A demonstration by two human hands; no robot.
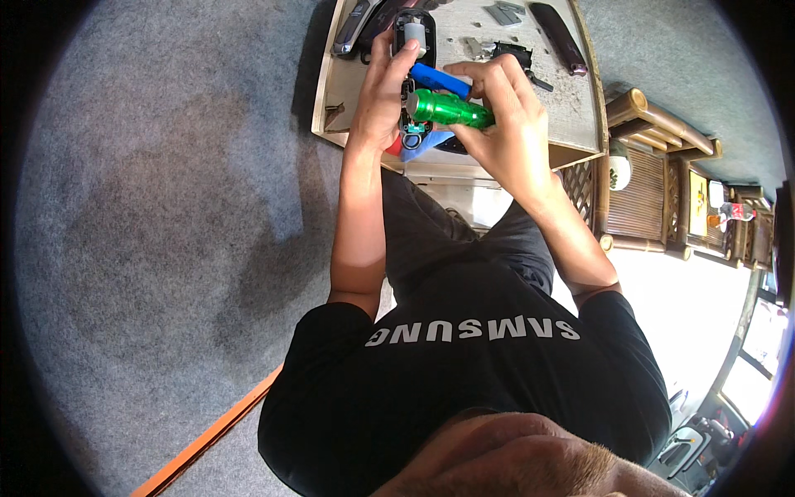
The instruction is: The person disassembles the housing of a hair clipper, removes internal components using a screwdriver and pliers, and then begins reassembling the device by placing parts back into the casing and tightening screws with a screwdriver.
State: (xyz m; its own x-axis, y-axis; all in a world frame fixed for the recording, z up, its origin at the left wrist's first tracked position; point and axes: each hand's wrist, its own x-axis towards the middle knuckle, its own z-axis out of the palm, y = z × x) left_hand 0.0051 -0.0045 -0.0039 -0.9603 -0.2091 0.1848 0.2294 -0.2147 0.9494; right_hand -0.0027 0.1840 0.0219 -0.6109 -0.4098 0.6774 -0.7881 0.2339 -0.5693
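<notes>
My left hand is closed around an opened black device housing. A grey cylindrical motor sits in its upper part, and a green circuit board shows lower down. My right hand grips a shiny green cylinder with a grooved end; its other end is hidden in the palm. Between the hands lies a blue battery cell, slanting over the housing, its right end close to my right fingers. Below the housing, blue and red pieces show partly.
On the pale worktable lie a dark elongated casing, black and metal parts, grey flat pieces and scattered debris. A grey-black clipper-like device rests at the far left. Bamboo furniture stands to the right.
</notes>
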